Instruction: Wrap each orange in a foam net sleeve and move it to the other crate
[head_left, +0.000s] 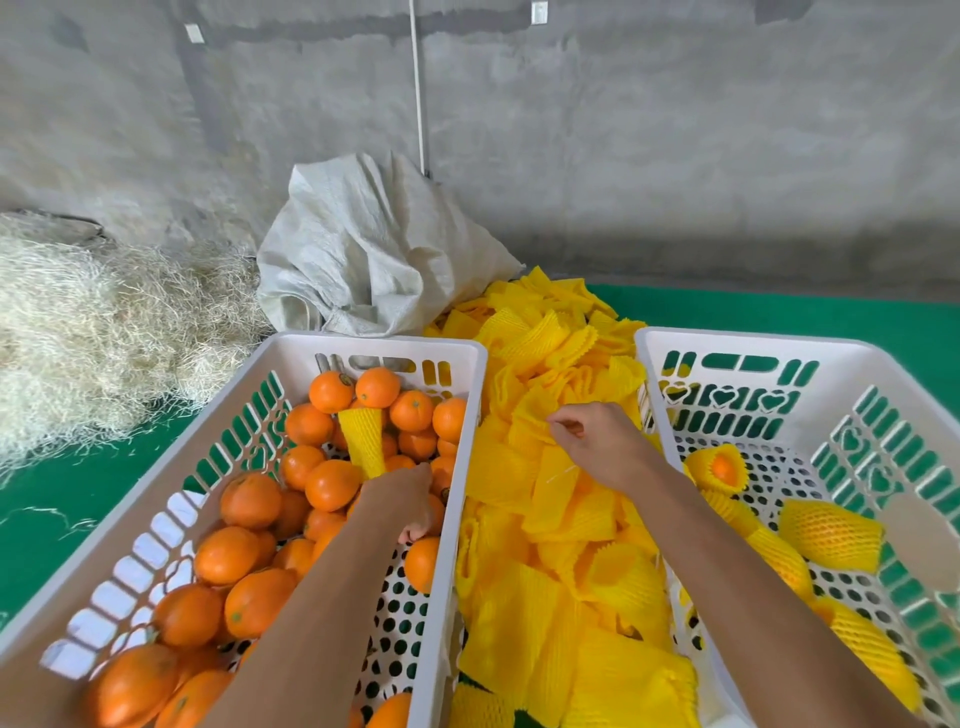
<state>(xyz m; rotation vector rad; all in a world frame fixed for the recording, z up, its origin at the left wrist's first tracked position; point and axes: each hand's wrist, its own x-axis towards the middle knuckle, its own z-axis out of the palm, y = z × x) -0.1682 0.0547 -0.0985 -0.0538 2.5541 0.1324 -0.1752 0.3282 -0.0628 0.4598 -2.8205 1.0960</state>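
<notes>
- My left hand (402, 501) is down in the left crate (470, 415) among the oranges (332, 483), fingers curled round a yellow sleeve (363, 436) that stands up from my grip.
- My right hand (597, 441) lies on the sleeve pile (561, 571) between the crates, thumb and forefinger pinching a sleeve's edge.
- Wrapped oranges (828, 532) lie in the right crate (779, 358), right of my forearm.

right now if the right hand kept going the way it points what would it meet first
The right hand points forward and left over the sleeve pile, so it would likely meet more yellow sleeves first; depth is unclear.
</notes>
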